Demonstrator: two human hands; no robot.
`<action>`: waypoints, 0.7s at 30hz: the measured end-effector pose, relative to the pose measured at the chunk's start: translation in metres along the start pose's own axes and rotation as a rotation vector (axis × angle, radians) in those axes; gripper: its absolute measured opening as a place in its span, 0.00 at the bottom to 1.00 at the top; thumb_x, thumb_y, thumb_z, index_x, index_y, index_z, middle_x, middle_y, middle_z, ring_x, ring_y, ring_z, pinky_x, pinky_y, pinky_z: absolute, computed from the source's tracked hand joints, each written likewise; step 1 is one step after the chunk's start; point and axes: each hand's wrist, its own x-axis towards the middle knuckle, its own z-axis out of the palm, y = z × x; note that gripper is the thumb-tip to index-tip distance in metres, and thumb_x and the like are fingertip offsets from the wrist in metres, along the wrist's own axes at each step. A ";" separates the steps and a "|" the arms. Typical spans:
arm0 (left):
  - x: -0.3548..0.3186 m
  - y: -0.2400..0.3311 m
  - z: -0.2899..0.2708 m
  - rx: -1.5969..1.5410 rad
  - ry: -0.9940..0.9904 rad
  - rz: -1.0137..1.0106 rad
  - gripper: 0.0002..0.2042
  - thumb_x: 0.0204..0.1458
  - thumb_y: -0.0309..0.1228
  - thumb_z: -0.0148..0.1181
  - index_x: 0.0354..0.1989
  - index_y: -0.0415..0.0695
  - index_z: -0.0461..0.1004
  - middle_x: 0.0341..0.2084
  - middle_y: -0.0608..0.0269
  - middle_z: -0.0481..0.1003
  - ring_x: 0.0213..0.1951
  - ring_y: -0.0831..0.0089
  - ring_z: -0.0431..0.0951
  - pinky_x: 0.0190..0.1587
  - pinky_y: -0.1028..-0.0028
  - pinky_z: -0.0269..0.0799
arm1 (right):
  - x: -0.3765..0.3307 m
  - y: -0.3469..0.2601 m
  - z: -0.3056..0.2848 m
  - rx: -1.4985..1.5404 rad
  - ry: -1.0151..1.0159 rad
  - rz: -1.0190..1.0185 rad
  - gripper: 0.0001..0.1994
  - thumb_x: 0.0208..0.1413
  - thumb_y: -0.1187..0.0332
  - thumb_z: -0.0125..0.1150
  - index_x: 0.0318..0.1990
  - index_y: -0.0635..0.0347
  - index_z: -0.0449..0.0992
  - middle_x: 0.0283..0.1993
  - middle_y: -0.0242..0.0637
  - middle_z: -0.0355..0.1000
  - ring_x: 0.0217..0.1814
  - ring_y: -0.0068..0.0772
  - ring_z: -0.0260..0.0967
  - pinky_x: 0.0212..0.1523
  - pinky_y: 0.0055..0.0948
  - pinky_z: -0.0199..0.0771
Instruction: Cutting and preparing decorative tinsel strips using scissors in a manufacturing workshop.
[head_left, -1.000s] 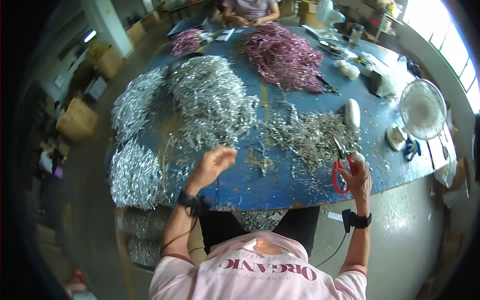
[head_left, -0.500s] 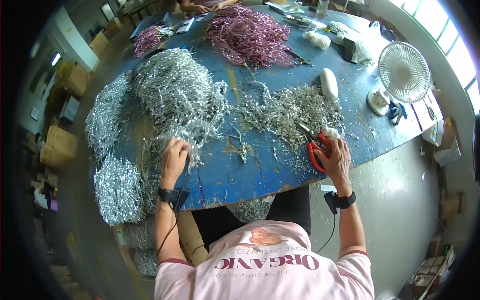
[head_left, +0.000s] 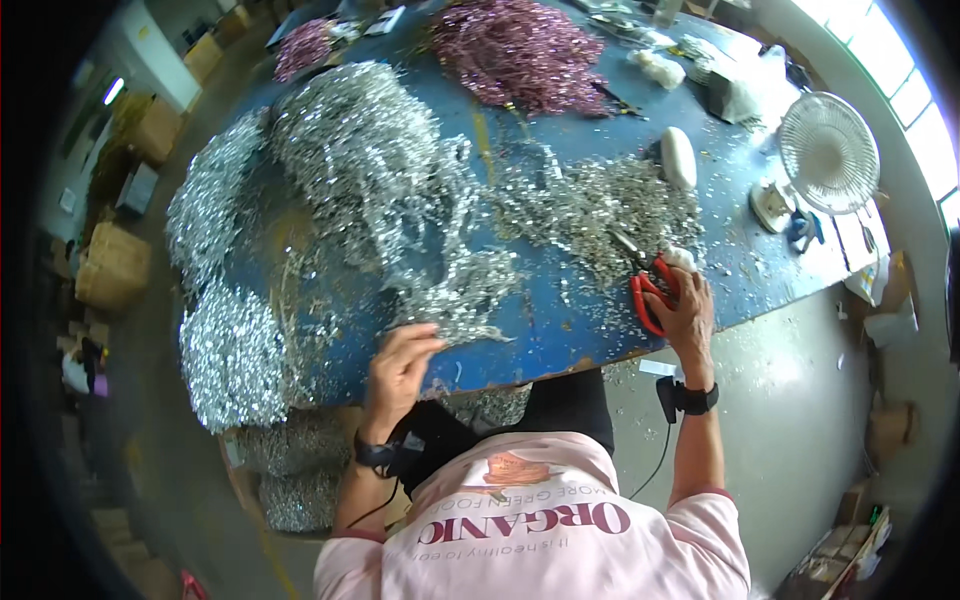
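My left hand (head_left: 398, 372) is at the table's near edge, its fingers closed on the end of a length of silver tinsel (head_left: 455, 295). That tinsel trails from a large silver heap (head_left: 345, 135) at the left of the table. My right hand (head_left: 690, 315) grips red-handled scissors (head_left: 645, 305) by the handles, and the blades point away over scattered silver clippings (head_left: 600, 215). A small white wad (head_left: 679, 260) shows at the fingertips of my right hand; whether I hold it too, I cannot tell.
Silver tinsel bundles (head_left: 232, 355) hang over the left edge of the blue table (head_left: 560, 335). A pink tinsel pile (head_left: 515, 55) lies at the far side. To the right are a white rounded object (head_left: 678, 158) and a white fan (head_left: 828, 150).
My left hand has moved right and nearer to me, drawing tinsel out from the silver heap. My right hand keeps its grip on the scissors. The view has shifted slightly.
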 end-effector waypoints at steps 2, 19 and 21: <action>-0.008 -0.011 -0.012 0.136 0.140 0.028 0.09 0.49 0.16 0.57 0.37 0.41 0.77 0.40 0.59 0.75 0.43 0.63 0.75 0.46 0.71 0.71 | 0.006 -0.006 -0.008 0.034 -0.082 -0.015 0.23 0.41 0.61 0.70 0.47 0.57 0.73 0.41 0.41 0.70 0.43 0.44 0.67 0.45 0.39 0.67; -0.070 0.003 0.004 0.168 0.254 -0.126 0.07 0.49 0.17 0.55 0.36 0.39 0.74 0.32 0.57 0.76 0.36 0.63 0.76 0.41 0.70 0.72 | 0.162 0.078 0.076 0.180 0.172 0.148 0.36 0.43 0.49 0.66 0.60 0.51 0.63 0.48 0.52 0.67 0.49 0.51 0.67 0.48 0.42 0.69; -0.066 0.007 0.004 0.160 0.222 -0.090 0.07 0.50 0.16 0.54 0.37 0.38 0.74 0.33 0.57 0.75 0.35 0.67 0.76 0.40 0.72 0.72 | 0.155 0.086 0.071 0.207 0.254 0.133 0.32 0.44 0.54 0.66 0.58 0.52 0.65 0.47 0.51 0.67 0.49 0.50 0.68 0.48 0.42 0.69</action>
